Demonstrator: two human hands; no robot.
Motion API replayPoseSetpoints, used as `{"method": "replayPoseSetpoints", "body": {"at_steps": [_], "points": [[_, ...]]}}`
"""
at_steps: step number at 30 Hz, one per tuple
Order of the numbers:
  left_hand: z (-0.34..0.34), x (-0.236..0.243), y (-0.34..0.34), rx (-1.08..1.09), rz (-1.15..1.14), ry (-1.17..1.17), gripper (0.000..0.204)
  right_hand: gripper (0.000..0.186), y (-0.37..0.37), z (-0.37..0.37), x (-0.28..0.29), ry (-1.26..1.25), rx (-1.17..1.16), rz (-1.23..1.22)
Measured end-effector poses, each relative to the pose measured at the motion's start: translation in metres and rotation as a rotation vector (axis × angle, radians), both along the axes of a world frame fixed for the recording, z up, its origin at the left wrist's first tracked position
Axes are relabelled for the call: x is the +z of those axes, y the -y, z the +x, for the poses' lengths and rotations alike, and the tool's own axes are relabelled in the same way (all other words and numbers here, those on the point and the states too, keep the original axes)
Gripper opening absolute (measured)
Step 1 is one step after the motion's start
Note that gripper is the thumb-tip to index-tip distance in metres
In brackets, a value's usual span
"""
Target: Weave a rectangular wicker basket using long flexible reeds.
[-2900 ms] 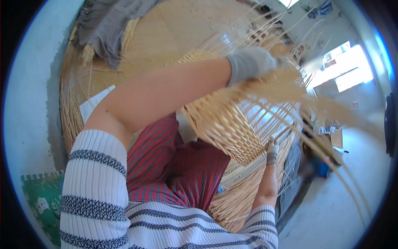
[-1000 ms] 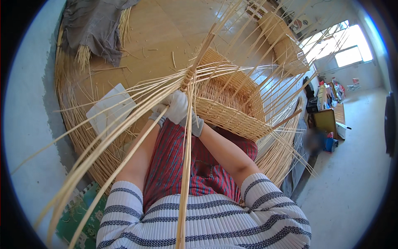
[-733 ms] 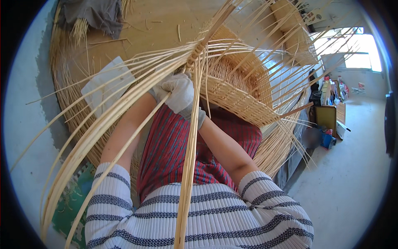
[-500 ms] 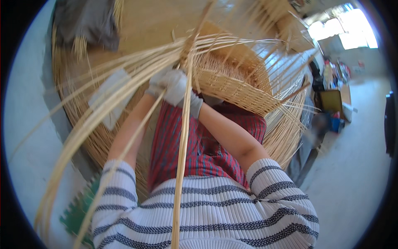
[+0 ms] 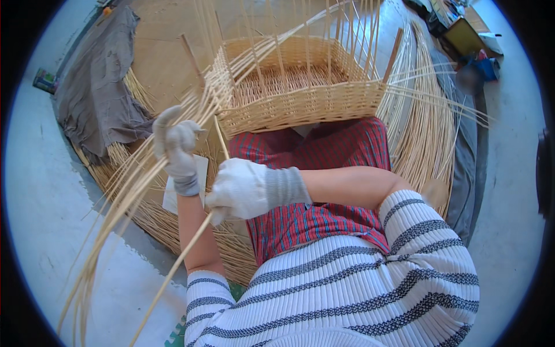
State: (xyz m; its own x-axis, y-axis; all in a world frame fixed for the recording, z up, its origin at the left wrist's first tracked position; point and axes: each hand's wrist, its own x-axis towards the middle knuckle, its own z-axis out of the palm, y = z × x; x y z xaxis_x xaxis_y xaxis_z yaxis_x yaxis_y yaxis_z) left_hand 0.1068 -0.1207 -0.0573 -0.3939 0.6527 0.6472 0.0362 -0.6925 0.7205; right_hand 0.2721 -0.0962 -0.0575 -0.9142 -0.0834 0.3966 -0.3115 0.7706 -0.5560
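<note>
A rectangular basket (image 5: 306, 107) of pale woven wicker, with upright stakes around its rim, rests over my knees. Long wicker strands (image 5: 124, 196) fan out from its left corner toward the lower left. My left hand (image 5: 179, 144), in a pale knit glove, is open against this bundle, its fingers raised and apart. In front of the basket's left corner, my right hand (image 5: 240, 188), also gloved, is closed round a single wicker strand (image 5: 185, 253). That strand runs from the corner through my fist and down to the lower left.
Loose wicker (image 5: 425, 139) lies in a thick heap at the right, beside dark cloth. A grey-brown cloth (image 5: 98, 87) covers more wicker at the left. Behind the basket is a tan board (image 5: 173, 29). A white sheet (image 5: 199, 173) lies under my left wrist.
My hands were together at the basket's corner and are now apart. The right has drawn back toward me along a strand; the left has moved left. The basket appears squarer and farther left.
</note>
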Motion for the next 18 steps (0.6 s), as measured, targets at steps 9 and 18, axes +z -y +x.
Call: {"method": "replayPoseSetpoints", "body": {"at_steps": [9, 18], "points": [[-0.036, -0.055, 0.026, 0.047, 0.006, 0.268, 0.031, 0.049, -0.187, 0.056, -0.065, -0.279, -0.209, -1.554], [0.038, -0.116, -0.020, 0.549, -0.064, 0.218, 0.041, 0.013, -0.186, 0.074, -0.093, -0.331, -0.843, -0.916]]}}
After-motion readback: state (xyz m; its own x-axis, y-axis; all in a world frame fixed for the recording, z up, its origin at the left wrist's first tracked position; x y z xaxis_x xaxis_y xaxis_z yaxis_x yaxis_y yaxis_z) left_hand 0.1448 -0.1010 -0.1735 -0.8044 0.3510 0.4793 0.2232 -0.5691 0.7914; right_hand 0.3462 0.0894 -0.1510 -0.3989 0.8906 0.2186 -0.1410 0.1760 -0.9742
